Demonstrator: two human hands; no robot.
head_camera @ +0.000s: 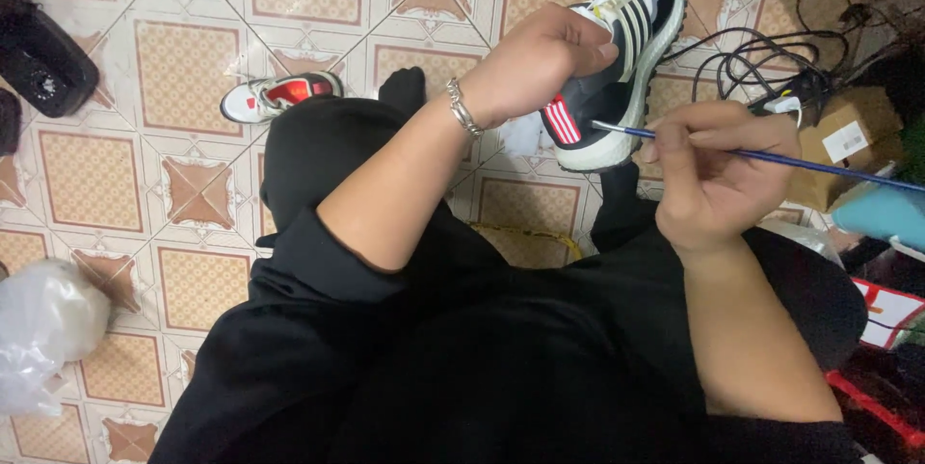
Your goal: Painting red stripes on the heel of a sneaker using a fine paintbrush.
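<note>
Even, soft indoor light falls from above on the tiled floor, with faint shadows and no glare. Dark clothing swallows detail. Focus is fair; edges bend slightly outward, corners slightly soft.

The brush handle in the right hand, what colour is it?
Blue: the brush has a thin blue handle, seen best in the head view, held in the right hand.

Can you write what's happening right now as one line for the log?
left hand: holds black-and-white sneaker | right hand: holds blue paintbrush, tip at heel | second sneaker: on tiled floor
</note>
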